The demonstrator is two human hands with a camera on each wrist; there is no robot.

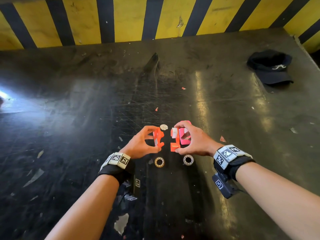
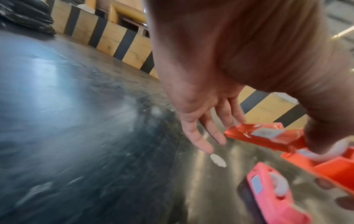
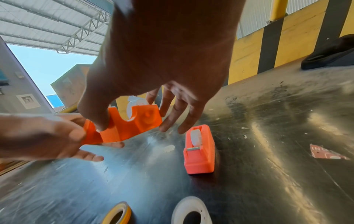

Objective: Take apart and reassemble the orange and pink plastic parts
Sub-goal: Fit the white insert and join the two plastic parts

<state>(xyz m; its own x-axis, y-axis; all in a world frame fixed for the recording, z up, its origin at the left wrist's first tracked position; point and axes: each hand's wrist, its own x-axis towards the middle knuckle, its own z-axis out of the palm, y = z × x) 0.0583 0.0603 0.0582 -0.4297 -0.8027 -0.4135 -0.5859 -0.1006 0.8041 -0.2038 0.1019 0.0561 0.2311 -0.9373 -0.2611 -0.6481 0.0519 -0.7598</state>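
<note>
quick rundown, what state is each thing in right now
left hand: pinches one orange half, held above the table
right hand: pinches the other orange half, white spool seated in it
orange halves: apart
pink dispenser: assembled, standing on the table
two tape rolls: lying flat
cap: resting on the table

The left hand (image 2: 220, 84) pinches an orange plastic piece (image 2: 264, 137) between thumb and forefinger, its other fingers (image 2: 199, 141) straight. Below that piece a pink tape dispenser (image 2: 272, 201) stands on the dark worktop (image 2: 86, 136); a second orange piece (image 2: 337, 169) lies just right of it.
</note>
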